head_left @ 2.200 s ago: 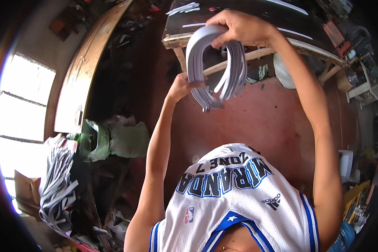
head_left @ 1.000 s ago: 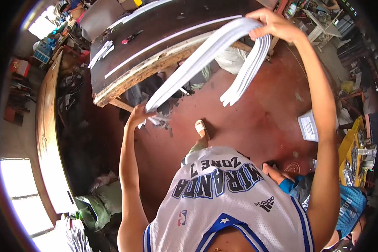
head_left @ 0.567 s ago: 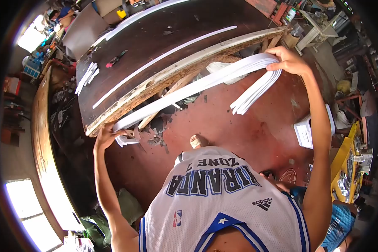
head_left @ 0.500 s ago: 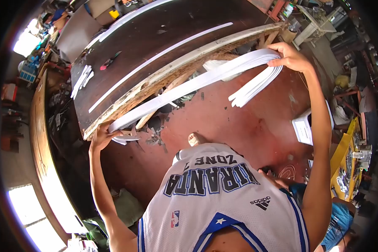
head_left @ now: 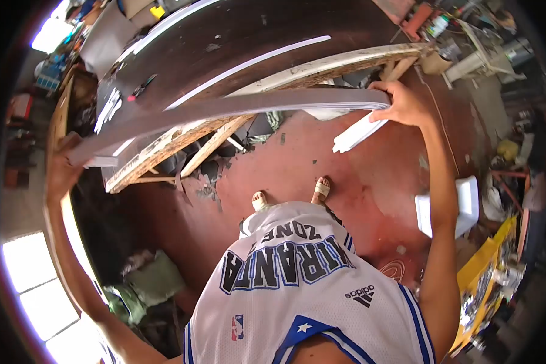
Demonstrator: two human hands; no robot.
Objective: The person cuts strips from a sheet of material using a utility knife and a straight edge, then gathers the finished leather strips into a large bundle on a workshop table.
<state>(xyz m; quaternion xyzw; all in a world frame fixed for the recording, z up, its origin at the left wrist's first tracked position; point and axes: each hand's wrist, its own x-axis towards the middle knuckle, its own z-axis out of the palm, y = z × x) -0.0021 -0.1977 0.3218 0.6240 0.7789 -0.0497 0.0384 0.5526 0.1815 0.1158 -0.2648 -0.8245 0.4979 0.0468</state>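
A bundle of long white strips (head_left: 236,105) stretches between my two hands above the near edge of the dark table (head_left: 182,73). My left hand (head_left: 64,173) is closed around its left end, at the far left. At the right, my right hand (head_left: 403,104) grips the bundle where it folds back, and loose white ends (head_left: 359,132) hang below the fingers. One thin white strip (head_left: 255,59) lies along the tabletop, and a small pile of white pieces (head_left: 108,110) lies near its left end. A pink-handled tool (head_left: 141,89) rests beside that pile.
Under the table edge are wooden braces (head_left: 215,145) and scraps on the red floor (head_left: 285,164). A white container (head_left: 448,206) stands at the right near a yellow rack (head_left: 485,270). Green cloth (head_left: 151,279) lies at the lower left.
My left hand has moved left and slightly up, raising the left part of the bundle over the table. My right hand has shifted slightly down. Both feet now show.
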